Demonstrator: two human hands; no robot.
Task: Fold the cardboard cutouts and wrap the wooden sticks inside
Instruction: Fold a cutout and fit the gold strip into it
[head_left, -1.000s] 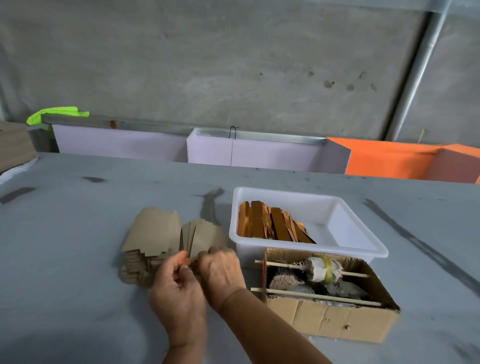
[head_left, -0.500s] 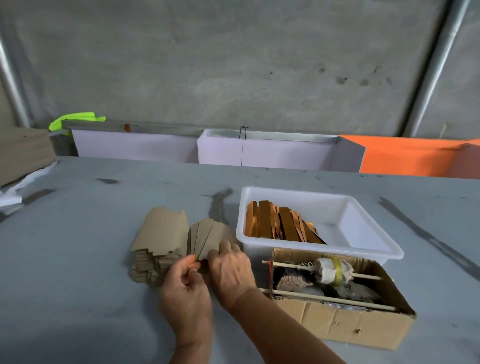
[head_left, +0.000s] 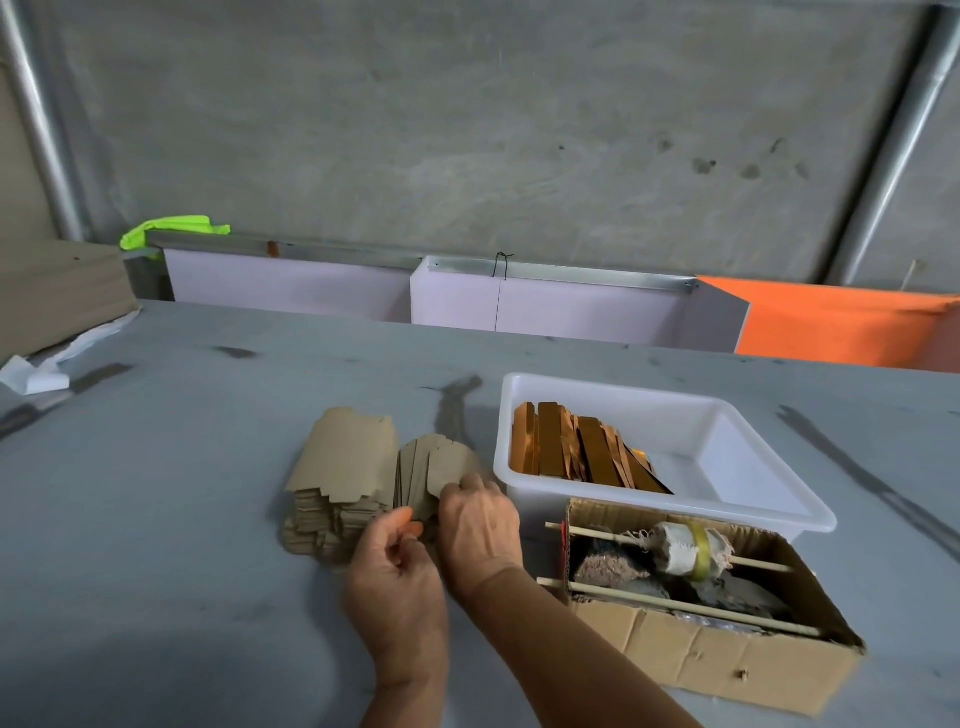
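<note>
Hard to count: cardboard cutouts (head_left: 343, 467) heaped in two leaning stacks on the grey surface (head_left: 156, 519), lower edges hidden behind both hands. Left hand (head_left: 397, 571) with fingers curled, thumb pinching a cutout edge; right hand (head_left: 480, 525) gripping the same cutouts, fingertips out of sight. Wooden sticks (head_left: 582, 452) piled uncountably in one white tray (head_left: 727, 467), beside one cardboard box (head_left: 727, 654) crossed by two thin skewers (head_left: 675, 603).

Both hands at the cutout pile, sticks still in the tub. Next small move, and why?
Probably peel one cutout free of the fanned cutouts: the right hand rests on them, the left hand pinches at their edge, and the wooden sticks lie untouched.
</note>
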